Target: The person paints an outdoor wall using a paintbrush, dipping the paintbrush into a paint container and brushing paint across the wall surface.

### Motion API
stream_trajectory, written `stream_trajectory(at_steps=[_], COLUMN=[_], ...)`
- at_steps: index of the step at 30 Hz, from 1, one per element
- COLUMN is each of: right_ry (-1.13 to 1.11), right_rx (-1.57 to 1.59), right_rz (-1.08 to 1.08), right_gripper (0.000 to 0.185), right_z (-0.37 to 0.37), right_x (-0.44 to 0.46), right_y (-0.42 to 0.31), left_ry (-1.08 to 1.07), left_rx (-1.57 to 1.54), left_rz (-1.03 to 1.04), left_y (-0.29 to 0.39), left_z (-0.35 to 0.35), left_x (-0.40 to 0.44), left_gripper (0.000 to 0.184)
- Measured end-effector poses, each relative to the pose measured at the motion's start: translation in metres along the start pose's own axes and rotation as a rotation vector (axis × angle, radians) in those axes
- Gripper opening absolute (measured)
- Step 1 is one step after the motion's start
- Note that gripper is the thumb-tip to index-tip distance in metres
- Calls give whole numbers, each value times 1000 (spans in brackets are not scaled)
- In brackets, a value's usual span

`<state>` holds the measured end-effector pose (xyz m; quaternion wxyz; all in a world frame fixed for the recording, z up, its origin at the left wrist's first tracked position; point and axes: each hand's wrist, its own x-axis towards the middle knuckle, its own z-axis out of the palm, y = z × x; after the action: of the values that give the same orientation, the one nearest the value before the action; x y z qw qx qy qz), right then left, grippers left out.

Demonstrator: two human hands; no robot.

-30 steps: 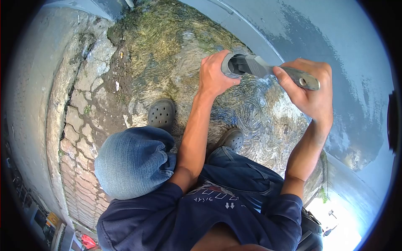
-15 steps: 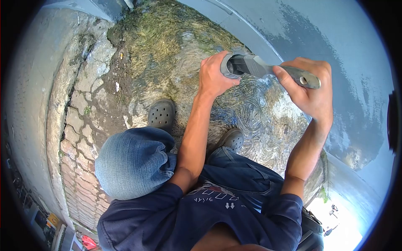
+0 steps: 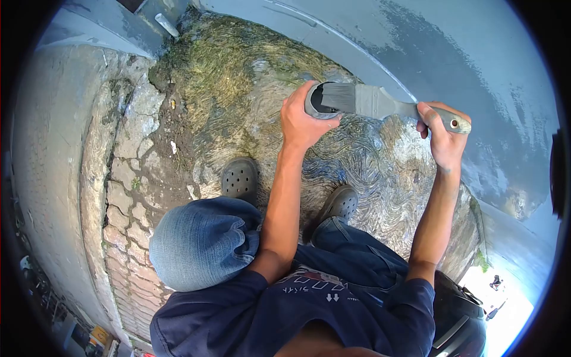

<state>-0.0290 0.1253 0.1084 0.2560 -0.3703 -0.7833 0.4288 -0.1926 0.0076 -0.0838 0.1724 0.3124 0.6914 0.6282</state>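
Observation:
A small round cup (image 3: 311,107) with grey paint on its rim and a dark inside sits in my left hand (image 3: 301,119), fingers and thumb wrapped around it. My right hand (image 3: 443,132) is closed on the handle of a wide paintbrush (image 3: 372,101). The brush lies nearly level, its grey-coated bristles over the mouth of the cup and partly across its rim. How much paint the cup holds I cannot tell.
A grey-blue wall (image 3: 476,95) with darker painted patches rises on the right. Mossy, wavy-textured concrete (image 3: 363,172) lies under my feet in clogs (image 3: 239,178). Broken paving (image 3: 122,202) and a low wall (image 3: 53,149) run along the left. A pipe stub (image 3: 166,25) sticks out at upper left.
The brush has turned flatter and its bristles now show, lying over the cup's rim instead of down inside. My right hand has shifted slightly down and loosened its hold to the handle's side.

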Motion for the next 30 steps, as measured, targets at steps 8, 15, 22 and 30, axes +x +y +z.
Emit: stream_trajectory(at_steps=[8, 15, 22, 30], right_ry=[139, 352, 951, 1602], right_rx=[86, 307, 312, -815], right_rz=[83, 168, -81, -582], right_gripper=[13, 16, 16, 20], right_z=[-7, -9, -65, -114], right_x=[-17, -24, -45, -38], right_y=[11, 23, 4, 14], left_ry=[-29, -84, -82, -121], left_rx=[-15, -22, -76, -68], left_rz=[-53, -126, -154, -157], left_y=[1, 17, 15, 6], left_z=[3, -8, -4, -9], left_x=[-6, 4, 10, 13], left_gripper=[77, 76, 73, 66])
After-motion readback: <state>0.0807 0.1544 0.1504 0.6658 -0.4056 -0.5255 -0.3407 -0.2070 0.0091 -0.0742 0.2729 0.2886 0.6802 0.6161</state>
